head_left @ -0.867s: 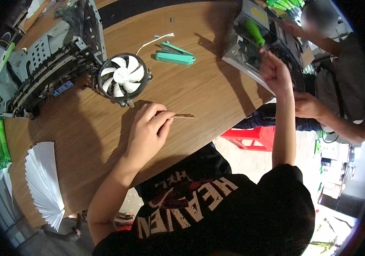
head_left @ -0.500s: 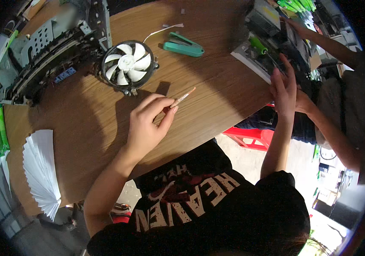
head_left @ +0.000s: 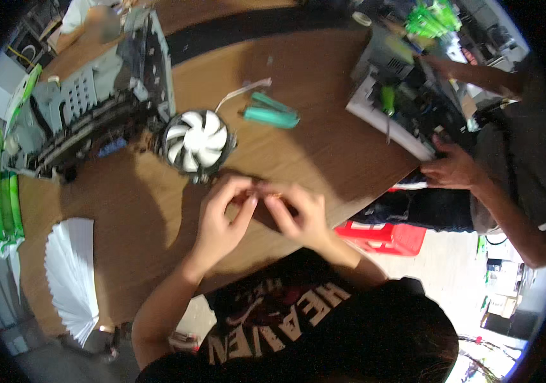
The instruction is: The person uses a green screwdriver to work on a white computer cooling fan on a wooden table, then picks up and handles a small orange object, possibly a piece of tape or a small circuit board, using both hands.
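The white-bladed fan (head_left: 197, 140) rests on the tabletop (head_left: 327, 150) and serves as reference point. A small brownish piece (head_left: 261, 191) is located below and to the right of the fan, raised between 2 hands. The fingers of the left hand (head_left: 223, 214) are pinched on its left end; those of the right hand (head_left: 303, 216) appear pinched on its right end, although blur obscures the exact contact. Progress, as judged: the 2-handed hold is in place; the piece is not set down, and any alteration to it cannot be confirmed. No hand is on the fan or on the teal hinged tool (head_left: 271, 115), which lies to the fan's upper right near a thin white strip (head_left: 241, 92). A partly stripped machine (head_left: 88, 108) stands just left of the fan, and pleated white paper (head_left: 72, 274) lies to its lower left. Well to the fan's right, 1 co-worker's hand (head_left: 455, 167) is at the near edge of a grey unit, beside which a green-handled screwdriver (head_left: 388, 101) is noted.
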Demonstrator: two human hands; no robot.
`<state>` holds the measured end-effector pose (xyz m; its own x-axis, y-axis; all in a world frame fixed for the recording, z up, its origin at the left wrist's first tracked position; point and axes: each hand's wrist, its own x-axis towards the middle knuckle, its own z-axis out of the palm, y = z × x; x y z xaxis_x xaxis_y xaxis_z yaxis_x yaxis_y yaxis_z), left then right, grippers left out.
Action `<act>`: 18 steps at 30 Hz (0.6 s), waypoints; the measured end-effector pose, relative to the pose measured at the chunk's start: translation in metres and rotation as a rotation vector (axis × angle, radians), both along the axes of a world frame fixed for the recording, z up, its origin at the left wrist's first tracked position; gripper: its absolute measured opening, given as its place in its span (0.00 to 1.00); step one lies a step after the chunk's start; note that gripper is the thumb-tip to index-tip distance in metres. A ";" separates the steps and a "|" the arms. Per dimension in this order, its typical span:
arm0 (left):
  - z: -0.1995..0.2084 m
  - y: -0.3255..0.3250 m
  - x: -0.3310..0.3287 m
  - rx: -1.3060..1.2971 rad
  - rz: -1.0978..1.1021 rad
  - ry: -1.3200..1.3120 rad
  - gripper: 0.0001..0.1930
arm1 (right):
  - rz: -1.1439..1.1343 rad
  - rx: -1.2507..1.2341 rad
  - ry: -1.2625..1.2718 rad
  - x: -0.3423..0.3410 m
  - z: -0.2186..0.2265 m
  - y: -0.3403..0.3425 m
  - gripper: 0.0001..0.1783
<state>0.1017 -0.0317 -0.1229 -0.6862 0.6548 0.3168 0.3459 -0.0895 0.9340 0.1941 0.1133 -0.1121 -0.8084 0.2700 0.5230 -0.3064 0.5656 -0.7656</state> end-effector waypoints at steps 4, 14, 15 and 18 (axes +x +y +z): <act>0.015 0.000 -0.001 -0.094 -0.051 -0.054 0.15 | 0.039 0.114 0.023 0.001 0.000 0.006 0.13; 0.019 -0.002 0.006 0.071 -0.232 -0.450 0.30 | 0.042 0.181 0.129 0.003 -0.004 0.009 0.17; 0.020 -0.003 0.005 0.091 -0.257 -0.440 0.30 | 0.025 0.174 0.108 0.005 -0.002 0.009 0.17; 0.019 -0.003 0.009 0.108 -0.274 -0.505 0.30 | 0.100 0.084 0.034 0.005 -0.012 0.005 0.13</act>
<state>0.1106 -0.0347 -0.1043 -0.5800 0.8117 0.0691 -0.1892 -0.2167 0.9577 0.1993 0.1185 -0.1236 -0.8108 0.1434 0.5676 -0.3889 0.5927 -0.7053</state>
